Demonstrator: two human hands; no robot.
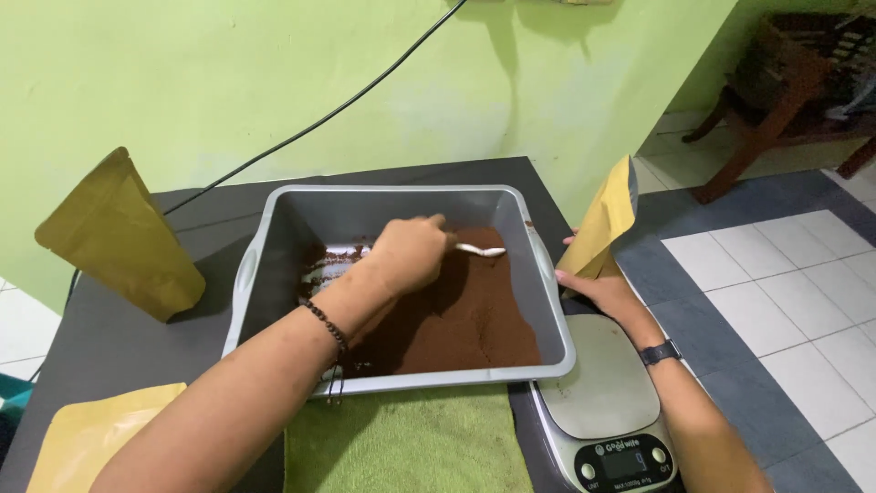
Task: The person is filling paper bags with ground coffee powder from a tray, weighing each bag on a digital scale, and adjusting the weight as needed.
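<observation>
Brown powder (465, 319) fills the right half of a grey plastic tub (274, 237) on a dark table (119, 338), where a person works a white spoon (482, 250) through it. Spillage looks the likeliest mishap: a heaped spoon has to cross the tub's rim to reach the yellow pouch (604, 219), and any wobble could scatter powder over the digital scale (607, 393) below. The pouch, held by one edge only, could also sag or fold shut. The left hand (411, 251) is closed around the spoon's handle, its bowl just above the powder. The right hand (598, 285) pinches the pouch's lower edge, upright beside the tub and over the scale. A green cloth (406, 443) lies in front of the tub; two more yellow pouches (123, 237) sit at left.
</observation>
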